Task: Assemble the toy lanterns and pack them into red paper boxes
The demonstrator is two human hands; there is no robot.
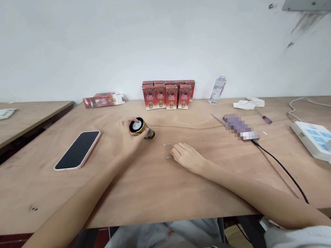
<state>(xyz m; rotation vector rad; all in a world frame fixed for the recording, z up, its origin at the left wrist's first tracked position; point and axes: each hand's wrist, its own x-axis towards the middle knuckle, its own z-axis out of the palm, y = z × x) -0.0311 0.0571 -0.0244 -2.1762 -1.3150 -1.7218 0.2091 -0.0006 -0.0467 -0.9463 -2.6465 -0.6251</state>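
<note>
My left hand (128,134) is closed around a small black-and-gold ornament (149,132) with a see-through middle. The ornament lies tilted, its round black base with a white disc facing me, and my thumb or a fingertip rests on that disc. My right hand (186,157) lies low on the table to the right, fingers curled and pressed together. A thin white string (168,144) sticks out from under its fingertips, and a short pale bit shows just below. What lies inside the curled fingers is hidden.
Red printed boxes (171,97) stand by the wall; an opened one (104,100) lies left of them. A phone (78,151) is at left. A water bottle (218,89), tissue (249,103), screwdriver (266,119), cabled purple device (238,125) and power strip (317,139) are at right.
</note>
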